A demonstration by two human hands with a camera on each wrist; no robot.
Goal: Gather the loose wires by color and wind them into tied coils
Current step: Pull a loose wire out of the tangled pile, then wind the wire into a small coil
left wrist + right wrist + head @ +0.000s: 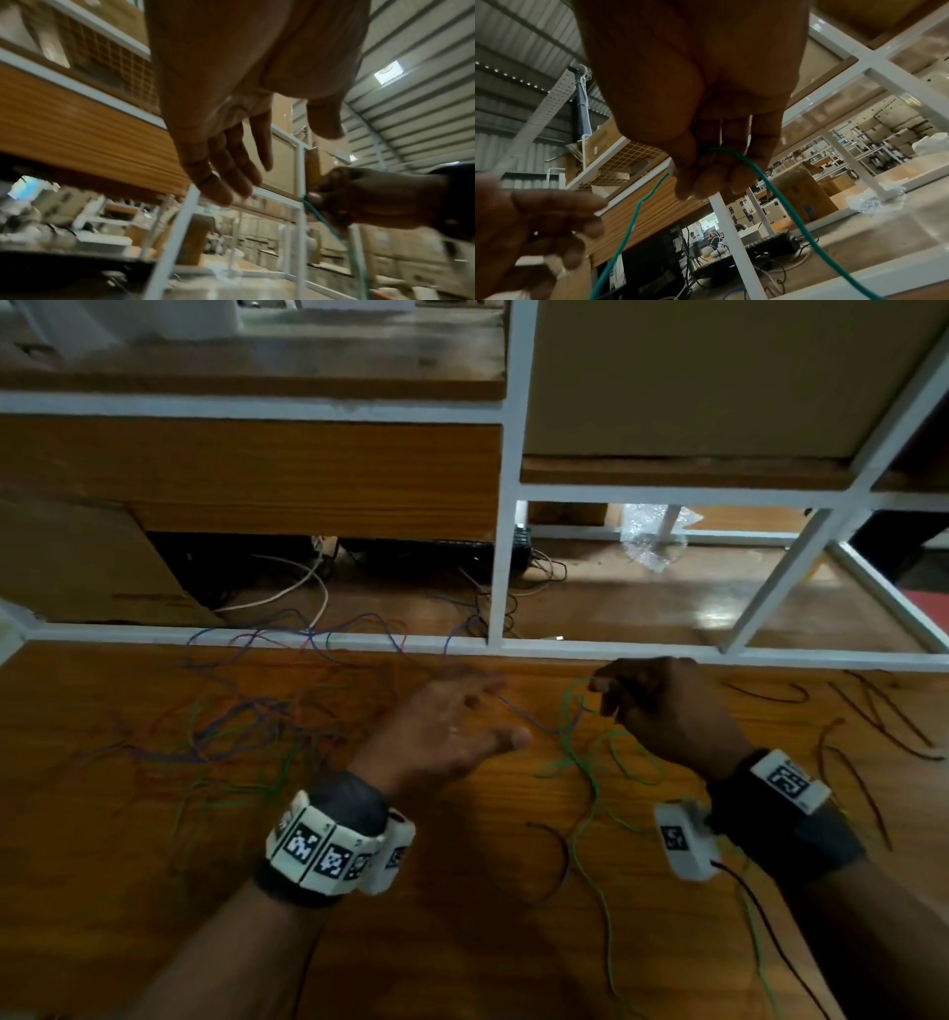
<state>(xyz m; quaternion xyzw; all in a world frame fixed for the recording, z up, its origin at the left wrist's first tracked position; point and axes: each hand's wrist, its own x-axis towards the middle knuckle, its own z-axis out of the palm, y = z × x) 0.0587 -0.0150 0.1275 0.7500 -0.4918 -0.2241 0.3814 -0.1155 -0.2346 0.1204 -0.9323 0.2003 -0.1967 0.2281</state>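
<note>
My right hand (611,695) is raised over the wooden table (154,916) and pinches a thin green wire (572,711) between thumb and fingers. The wire loops over those fingers (718,178) and its two strands (795,219) hang down to the table. In the left wrist view the same pinch shows on the green wire (318,215). My left hand (477,711) hovers just left of it, palm turned up, fingers (231,172) spread and empty. A tangle of blue, red and green wires (246,711) lies at the table's far left.
More green wire (601,793) trails toward the near edge. Several dark brown wires (873,711) lie at the right, and one (557,855) in the middle. A white metal frame (500,557) borders the far edge, with cables and a cardboard box (77,557) on the shelf beyond.
</note>
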